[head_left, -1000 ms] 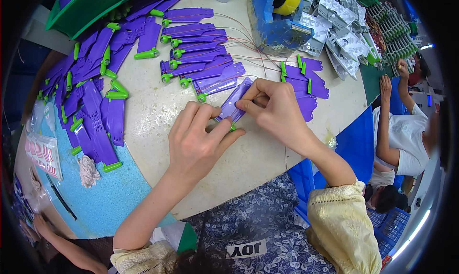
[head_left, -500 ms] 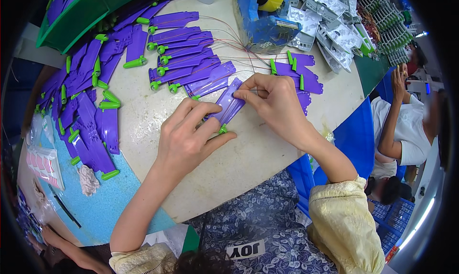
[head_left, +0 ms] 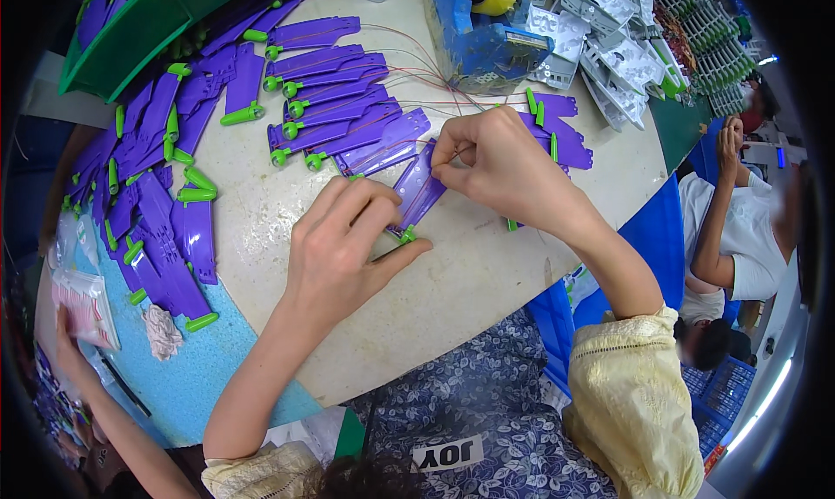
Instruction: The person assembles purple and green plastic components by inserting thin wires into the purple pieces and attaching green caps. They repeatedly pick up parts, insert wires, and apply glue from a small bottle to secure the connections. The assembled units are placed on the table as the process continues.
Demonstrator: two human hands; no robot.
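Note:
A flat purple plastic blade (head_left: 421,186) with a green end lies on the table between my hands. My left hand (head_left: 339,247) steadies it, thumb and fingers closed about its green end. My right hand (head_left: 504,164) is at the blade's far end, fingertips pinched on a thin wire (head_left: 458,154). Just beyond is a row of similar purple blades (head_left: 335,107) with green ends and thin red and dark wires. More blades (head_left: 565,138) lie right of my right hand, which partly hides them.
A heap of purple blades (head_left: 156,212) covers the left side, below a green bin (head_left: 130,51). A blue tape dispenser (head_left: 474,51) and grey-white housings (head_left: 600,38) stand at the back. Another person's hand (head_left: 65,334) touches a plastic bag (head_left: 91,303) at far left.
My right hand has shifted slightly up, and the wire now shows in its pinch. My left hand stays put. At the far left another person's hand has reached the plastic bag.

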